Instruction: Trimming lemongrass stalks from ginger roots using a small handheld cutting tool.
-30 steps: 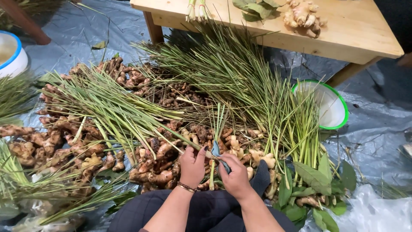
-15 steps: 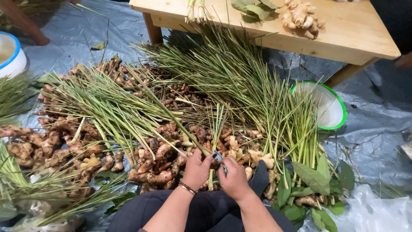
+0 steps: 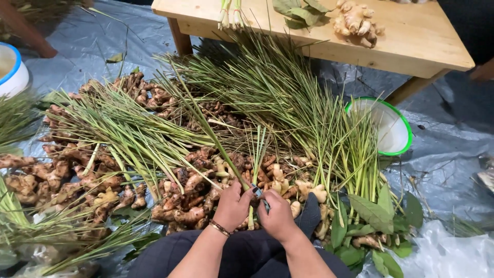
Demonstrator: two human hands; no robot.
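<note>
Left hand (image 3: 232, 206) and right hand (image 3: 278, 216) are closing together around a lemongrass stalk (image 3: 206, 128), which is slanting up-left from them over the ginger (image 3: 190, 198); a green-rimmed bowl (image 3: 392, 128) is lying far right.

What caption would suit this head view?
Both hands, left hand and right hand, grip a lemongrass stalk over heaped ginger roots.

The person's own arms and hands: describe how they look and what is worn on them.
Both forearms are bare, with no sleeves and no gloves. The left hand has a thin, bead-like bracelet around the wrist. The right hand and its wrist carry nothing. Fingers are bare; any rings are too small to tell.
</note>
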